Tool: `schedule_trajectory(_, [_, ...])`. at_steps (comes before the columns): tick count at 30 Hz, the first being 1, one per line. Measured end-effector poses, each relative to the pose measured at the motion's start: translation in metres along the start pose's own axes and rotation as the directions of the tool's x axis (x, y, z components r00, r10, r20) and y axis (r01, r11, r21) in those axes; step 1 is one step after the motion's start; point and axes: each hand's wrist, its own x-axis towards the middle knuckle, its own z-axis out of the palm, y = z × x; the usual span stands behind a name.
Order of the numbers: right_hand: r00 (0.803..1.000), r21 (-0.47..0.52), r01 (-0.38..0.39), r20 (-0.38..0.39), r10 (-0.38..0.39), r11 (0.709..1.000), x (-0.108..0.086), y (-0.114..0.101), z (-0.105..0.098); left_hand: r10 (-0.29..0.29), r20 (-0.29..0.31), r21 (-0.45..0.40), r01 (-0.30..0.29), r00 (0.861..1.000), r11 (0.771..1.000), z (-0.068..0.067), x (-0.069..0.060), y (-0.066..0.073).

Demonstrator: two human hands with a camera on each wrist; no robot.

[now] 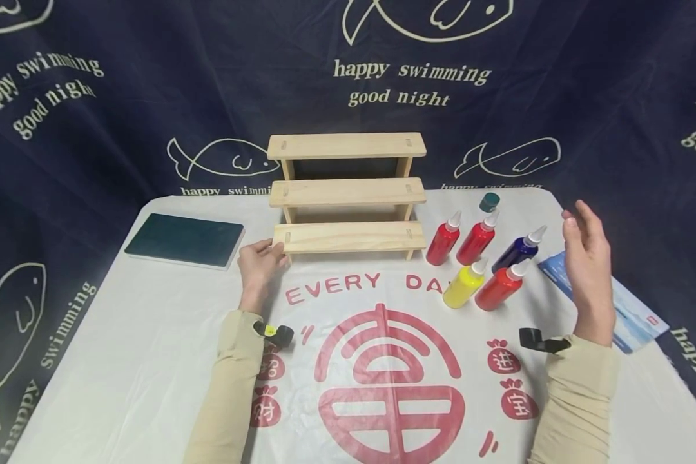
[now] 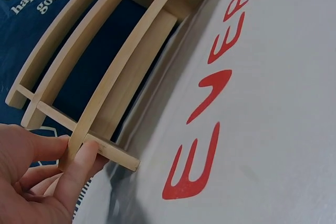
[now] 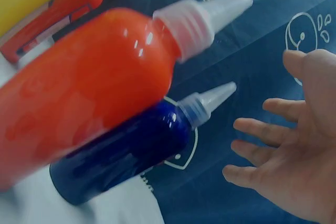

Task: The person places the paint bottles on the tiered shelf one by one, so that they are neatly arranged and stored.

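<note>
A three-tier wooden rack (image 1: 348,238) stands at the back middle. My left hand (image 1: 261,267) pinches the left end of its lowest board; in the left wrist view the thumb and fingers of the hand (image 2: 55,174) close on that board's end (image 2: 79,140). My right hand (image 1: 591,277) is raised right of the bottles, touching none, its fingers spread in the right wrist view (image 3: 289,140). Nearest to it are an orange-red bottle (image 1: 497,288) and a dark blue bottle (image 1: 515,253), with a yellow bottle (image 1: 463,285) and two red bottles (image 1: 443,243) beside them.
A dark green flat box (image 1: 184,240) lies at the left of the white-covered table (image 1: 122,361). A small dark green jar (image 1: 490,202) stands behind the bottles. The blue printed packet (image 1: 638,312) is partly under my right hand in view. A dark curtain (image 1: 238,84) hangs behind.
</note>
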Motion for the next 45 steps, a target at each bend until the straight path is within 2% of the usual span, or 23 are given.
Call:
schedule_trajectory(5, [0.996,-0.006,0.045,0.071,-0.045,0.999,0.004,0.014,-0.001,-0.009,-0.007,-0.038,0.009,1.000,0.999,-0.003,0.001,0.001])
schedule_trajectory(8, [0.990,0.028,0.064,0.125,-0.067,0.998,0.007,0.022,0.000,-0.013,-0.008,-0.066,0.013,1.000,0.998,-0.005,0.002,0.001])
schedule_trajectory(15, [0.974,0.201,0.024,0.215,-0.068,0.979,0.012,0.039,0.004,-0.012,-0.014,-0.085,0.011,1.000,0.996,-0.005,0.004,0.000])
schedule_trajectory(19, [0.960,0.172,0.009,0.275,-0.056,0.985,0.013,0.048,0.006,-0.019,-0.025,-0.105,0.017,1.000,0.994,-0.004,0.004,0.000])
schedule_trajectory(21, [0.956,0.107,0.039,0.286,-0.068,0.993,0.014,0.053,0.008,-0.024,-0.025,-0.115,0.021,0.999,0.993,-0.004,0.004,0.000])
schedule_trajectory(25, [0.942,0.161,0.057,0.319,-0.106,0.985,0.015,0.062,0.011,-0.034,-0.015,-0.152,0.032,0.999,0.988,-0.003,0.004,0.000])
schedule_trajectory(28, [0.933,0.224,0.039,0.340,-0.115,0.974,0.014,0.069,0.013,-0.047,0.000,-0.189,0.046,0.999,0.981,-0.003,0.004,0.001])
schedule_trajectory(32, [0.930,0.257,0.010,0.351,-0.104,0.966,0.013,0.077,0.013,-0.062,0.017,-0.209,0.064,0.998,0.976,-0.002,0.003,0.001])
schedule_trajectory(39, [0.929,0.425,-0.021,0.342,-0.139,0.905,0.013,0.086,0.019,-0.060,0.017,-0.185,0.062,0.998,0.981,-0.001,0.002,0.002])
schedule_trajectory(42, [0.932,0.422,-0.017,0.335,-0.138,0.907,0.013,0.086,0.019,-0.067,0.016,-0.174,0.069,0.998,0.982,-0.001,0.002,0.002])
schedule_trajectory(45, [0.939,0.372,-0.015,0.325,-0.115,0.928,0.012,0.084,0.018,-0.067,0.016,-0.174,0.069,0.998,0.982,-0.001,0.002,0.001])
